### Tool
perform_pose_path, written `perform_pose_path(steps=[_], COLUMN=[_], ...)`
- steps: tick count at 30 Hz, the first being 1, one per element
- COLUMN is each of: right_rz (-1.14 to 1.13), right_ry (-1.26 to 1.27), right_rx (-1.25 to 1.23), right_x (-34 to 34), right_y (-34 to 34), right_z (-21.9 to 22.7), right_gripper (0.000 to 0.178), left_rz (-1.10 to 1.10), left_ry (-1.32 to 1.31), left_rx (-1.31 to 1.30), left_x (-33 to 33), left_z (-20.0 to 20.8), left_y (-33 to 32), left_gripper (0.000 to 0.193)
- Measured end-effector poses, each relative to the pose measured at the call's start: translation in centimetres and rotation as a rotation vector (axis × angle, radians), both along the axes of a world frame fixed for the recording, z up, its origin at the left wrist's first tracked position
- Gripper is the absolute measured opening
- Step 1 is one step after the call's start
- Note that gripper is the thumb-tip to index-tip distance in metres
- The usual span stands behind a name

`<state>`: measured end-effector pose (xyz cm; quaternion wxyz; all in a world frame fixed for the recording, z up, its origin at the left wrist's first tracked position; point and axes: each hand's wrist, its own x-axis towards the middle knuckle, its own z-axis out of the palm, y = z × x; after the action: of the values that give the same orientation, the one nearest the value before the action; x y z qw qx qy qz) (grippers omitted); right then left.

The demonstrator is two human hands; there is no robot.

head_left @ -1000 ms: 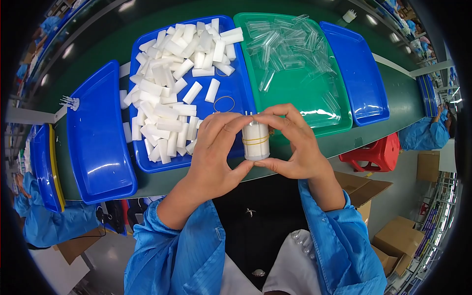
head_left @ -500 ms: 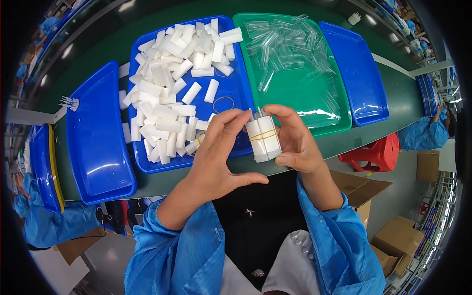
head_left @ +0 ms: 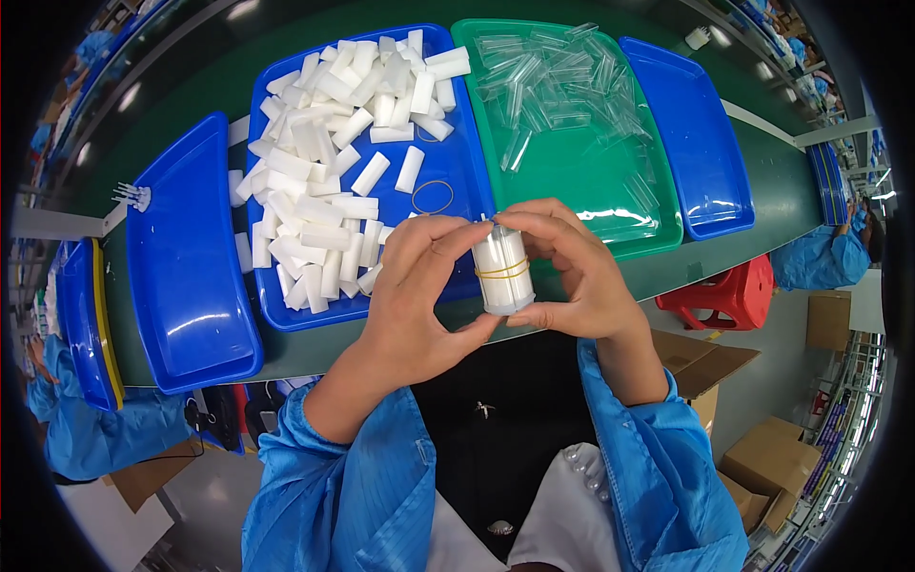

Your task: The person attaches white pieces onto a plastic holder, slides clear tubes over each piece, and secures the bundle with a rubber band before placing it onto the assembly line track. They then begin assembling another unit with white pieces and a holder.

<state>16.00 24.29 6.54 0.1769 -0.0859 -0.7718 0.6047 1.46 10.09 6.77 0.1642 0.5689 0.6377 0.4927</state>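
my left hand and right hand pinch the bundle between them, by the table's near edge; if i press unevenly, its bands could slip and the bundle loosen.

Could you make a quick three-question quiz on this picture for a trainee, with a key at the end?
1. Multiple choice: what goes around the white bundle?
A. a blue ribbon
B. a thin yellow band
C. a metal clip

2. True or false: the clear plastic pieces lie in the green tray.

3. Short answer: which of the person's hands hold the bundle, and where?

Key:
1. B
2. True
3. Both: the left hand and the right hand, with fingers near its top and thumbs near its base.
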Motion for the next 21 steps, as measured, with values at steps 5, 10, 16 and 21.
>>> perform_pose_path(steps=[5,10,16,21], right_rz=[-0.017,0.005,0.117,0.082], right_ry=[0.064,0.107,0.222,0.122], right_rx=[0.065,-0.258,-0.757,-0.453], right_x=[-0.1,0.1,0.2,0.3], right_y=[-0.1,-0.6,-1.1,-0.5], right_z=[-0.3,-1.0,-1.1,-0.4], right_gripper=[0.071,0.075,0.078,0.077], left_rz=[-0.009,-0.01,0.039,0.046], left_ry=[0.062,0.165,0.14,0.165], left_rx=[0.006,-0.013,0.016,-0.046], left_x=[0.0,0.4,0.3,0.6], left_z=[0.2,0.4,0.0,-0.1], left_y=[0.1,0.2,0.0,0.3], left_gripper=[0.067,0.073,0.078,0.072])
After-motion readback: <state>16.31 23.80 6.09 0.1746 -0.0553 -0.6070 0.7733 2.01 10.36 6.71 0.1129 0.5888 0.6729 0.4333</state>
